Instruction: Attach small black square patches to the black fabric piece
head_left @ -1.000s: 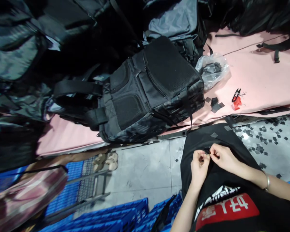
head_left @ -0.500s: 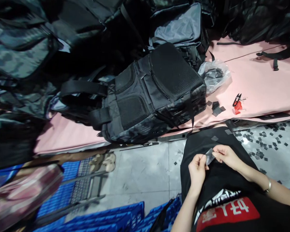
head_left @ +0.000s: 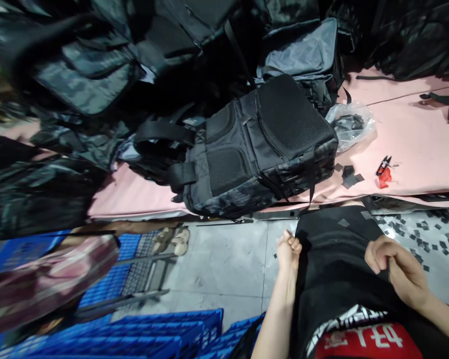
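Observation:
My left hand (head_left: 289,252) is closed in a fist beside the left edge of the black cloth (head_left: 333,254) over my lap. What its fingers hold, if anything, is hidden. Across the lap, my right hand (head_left: 400,269) has its fingers curled at the right side of the cloth, and I cannot make out anything in them. Small dark squares (head_left: 343,222) lie on the cloth near its far end. Beyond my hands, a black backpack (head_left: 254,144) rests on the pink-covered table (head_left: 415,149), its padded mesh back panel facing up.
On the table are a clear bag of dark pieces (head_left: 351,124), thread snips (head_left: 383,165), a red scrap (head_left: 384,178) and dark squares (head_left: 348,175). More bags (head_left: 86,75) are piled behind. Blue crates (head_left: 164,334) and a person's plaid-clad part (head_left: 60,279) are at left. Scraps litter the floor (head_left: 434,232).
My hands have parted, the left going left and the right going right. The grey piece pinched between them no longer shows. The view has shifted, so the table appears farther right.

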A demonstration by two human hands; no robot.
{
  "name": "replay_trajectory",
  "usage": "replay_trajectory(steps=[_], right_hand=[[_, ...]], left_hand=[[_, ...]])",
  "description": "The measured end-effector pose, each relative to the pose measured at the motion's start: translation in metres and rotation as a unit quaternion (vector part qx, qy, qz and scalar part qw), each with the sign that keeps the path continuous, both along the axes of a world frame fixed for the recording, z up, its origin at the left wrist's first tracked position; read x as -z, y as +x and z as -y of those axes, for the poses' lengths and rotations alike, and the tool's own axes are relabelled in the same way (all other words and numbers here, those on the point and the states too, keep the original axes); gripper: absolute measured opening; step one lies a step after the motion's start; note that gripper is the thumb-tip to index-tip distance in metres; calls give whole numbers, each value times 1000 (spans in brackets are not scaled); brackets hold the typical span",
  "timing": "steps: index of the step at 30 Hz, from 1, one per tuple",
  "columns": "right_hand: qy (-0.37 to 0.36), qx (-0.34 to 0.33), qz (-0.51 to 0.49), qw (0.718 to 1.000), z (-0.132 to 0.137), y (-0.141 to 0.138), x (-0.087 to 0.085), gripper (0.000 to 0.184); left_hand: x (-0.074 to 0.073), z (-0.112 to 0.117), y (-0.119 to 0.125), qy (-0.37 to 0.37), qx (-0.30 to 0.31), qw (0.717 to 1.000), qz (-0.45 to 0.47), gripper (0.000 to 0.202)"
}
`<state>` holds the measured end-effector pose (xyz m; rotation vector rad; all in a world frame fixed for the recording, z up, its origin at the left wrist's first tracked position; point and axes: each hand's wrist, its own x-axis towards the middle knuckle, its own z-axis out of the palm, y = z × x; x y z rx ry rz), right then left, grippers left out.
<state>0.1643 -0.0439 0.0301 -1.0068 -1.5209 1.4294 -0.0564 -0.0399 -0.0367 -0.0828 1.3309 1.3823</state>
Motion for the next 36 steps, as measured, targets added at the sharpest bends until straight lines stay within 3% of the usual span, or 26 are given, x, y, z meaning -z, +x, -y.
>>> replay_trajectory(steps=[3,6,9,12,14,17,23,26,29,32,34,36], right_hand=[[-84,-4,-66,994,-12,-4,9,33],[-142,-16,4,990,-23,-15,29,32],[-96,-77,101,987,-24,-20,43,26],[-53,-97,147,983,-22,-18,51,25],[-52,-94,155,982,-27,-16,56,26],[-66,-64,148,985,-57,-12,64,28],[-2,151,229,962,-162,-1,74,21],[-8,196,232,953,-185,3,78,21],[-34,201,208,957,-174,3,83,31],[-148,141,69,976,-143,-2,83,37],[-244,77,-60,965,-119,-9,78,39],[-301,22,-126,945,-97,-16,71,40]], left_hand=[[-4,-5,5,52,97,990,-94,37],[-12,-4,34,85,154,953,-247,39],[-16,2,58,108,204,895,-382,36],[-13,8,64,142,272,849,-431,32],[-9,9,58,127,265,856,-425,32],[0,8,36,72,175,899,-396,36],[14,18,-5,51,71,942,-323,39],[18,30,-15,39,22,952,-303,38],[18,35,-21,34,1,964,-264,41],[14,30,-20,38,29,973,-226,43],[9,24,-13,46,70,973,-214,41],[2,17,-2,59,127,969,-206,37]])
